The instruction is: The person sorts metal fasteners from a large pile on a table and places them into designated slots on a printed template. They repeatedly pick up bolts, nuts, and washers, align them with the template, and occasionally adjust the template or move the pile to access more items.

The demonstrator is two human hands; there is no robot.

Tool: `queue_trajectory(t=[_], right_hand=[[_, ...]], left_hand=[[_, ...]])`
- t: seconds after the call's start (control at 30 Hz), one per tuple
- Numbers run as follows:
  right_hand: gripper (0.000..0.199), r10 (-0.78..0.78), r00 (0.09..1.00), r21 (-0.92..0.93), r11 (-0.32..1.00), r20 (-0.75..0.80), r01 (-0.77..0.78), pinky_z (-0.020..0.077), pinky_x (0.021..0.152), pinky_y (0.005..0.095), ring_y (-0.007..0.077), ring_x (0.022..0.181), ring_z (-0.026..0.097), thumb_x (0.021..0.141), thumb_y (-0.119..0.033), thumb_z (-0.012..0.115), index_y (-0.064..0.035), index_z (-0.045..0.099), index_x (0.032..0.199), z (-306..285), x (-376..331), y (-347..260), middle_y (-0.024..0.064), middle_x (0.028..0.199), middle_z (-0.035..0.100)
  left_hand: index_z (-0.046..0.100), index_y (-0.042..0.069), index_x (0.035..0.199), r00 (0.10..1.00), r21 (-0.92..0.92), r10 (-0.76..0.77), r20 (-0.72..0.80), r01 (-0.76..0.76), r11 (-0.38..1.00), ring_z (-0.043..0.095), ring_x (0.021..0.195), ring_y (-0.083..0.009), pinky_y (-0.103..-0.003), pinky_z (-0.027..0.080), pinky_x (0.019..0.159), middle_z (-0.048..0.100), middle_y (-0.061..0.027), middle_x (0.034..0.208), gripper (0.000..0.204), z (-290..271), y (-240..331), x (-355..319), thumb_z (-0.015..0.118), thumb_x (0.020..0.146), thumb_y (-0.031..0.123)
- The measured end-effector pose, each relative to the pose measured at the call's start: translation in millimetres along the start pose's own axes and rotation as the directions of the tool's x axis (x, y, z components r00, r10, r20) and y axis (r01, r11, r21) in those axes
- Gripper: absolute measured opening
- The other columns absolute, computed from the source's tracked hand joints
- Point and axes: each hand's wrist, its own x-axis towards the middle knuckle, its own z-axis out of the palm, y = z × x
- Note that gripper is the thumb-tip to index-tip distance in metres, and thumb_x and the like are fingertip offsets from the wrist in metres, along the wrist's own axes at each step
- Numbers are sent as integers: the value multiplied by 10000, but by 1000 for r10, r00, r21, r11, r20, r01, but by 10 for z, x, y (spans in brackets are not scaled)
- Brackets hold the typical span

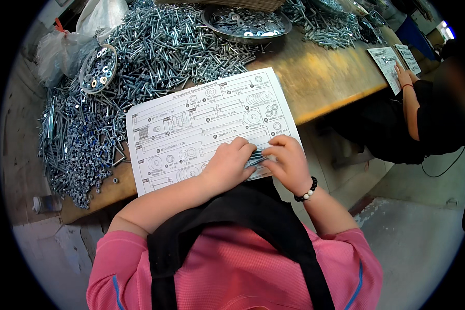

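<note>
A printed hardware sheet (191, 134) with line drawings of bolts, nuts and washers lies in front of me at the table's edge. Over its lower right part, my left hand (231, 159) is closed round a small bunch of long silvery bolts (255, 157). From the other side my right hand (290, 163), with a dark beaded bracelet at the wrist, pinches the bolts' right ends between thumb and fingers. The bolts lie roughly sideways between the two hands, and my left fingers partly hide them.
A large heap of bolts (155, 46) covers the table's left and back. Nuts (82, 170) spill at the near left. Bowls of washers stand at the left (115, 72) and back (243, 37). Another person's hand (405, 77) rests by similar sheets (381, 62) at the right.
</note>
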Motion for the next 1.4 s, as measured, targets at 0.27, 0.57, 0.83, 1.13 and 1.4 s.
queue_trajectory(t=[0.27,0.57,0.83,1.13,1.4], right_hand=[[687,432,902,961,248,1,-120,121,1079,333,176,1310,217,906,-549,312,-25,291,1349,408,-72,-98,61,1424,266],[551,487,834,891,453,-259,13,168,1069,366,214,1288,276,935,-456,333,-10,375,1255,67,111,71,106,1381,338],[300,317,936,745,660,-156,-100,320,980,309,177,1142,428,907,-67,417,40,459,1183,-141,526,105,120,1267,441],[173,85,993,93,991,85,-93,454,671,279,172,769,570,808,-120,579,-40,615,957,139,1593,207,72,852,586],[147,109,989,-420,906,97,-59,467,734,372,277,847,568,802,-173,545,-95,651,869,268,2147,721,86,868,602]], left_hand=[[565,30,982,1000,27,13,6,-13,1000,549,833,-317,-384,461,736,541,-126,945,333,60,9,54,678,692,148],[551,28,1006,997,49,-34,73,31,998,549,848,-316,-383,462,746,534,-131,973,347,24,19,75,667,716,178],[551,58,1055,996,-24,-33,-83,31,999,562,805,-251,-334,478,718,524,-104,1002,376,-358,-220,74,675,713,154],[569,33,1057,876,32,-369,-311,398,917,568,710,-184,-289,474,658,551,-95,918,325,-1133,-1295,200,648,749,99],[560,58,1097,930,133,-255,-264,297,946,599,801,-207,-313,469,747,552,-94,974,317,-1151,-1455,497,589,784,95]])
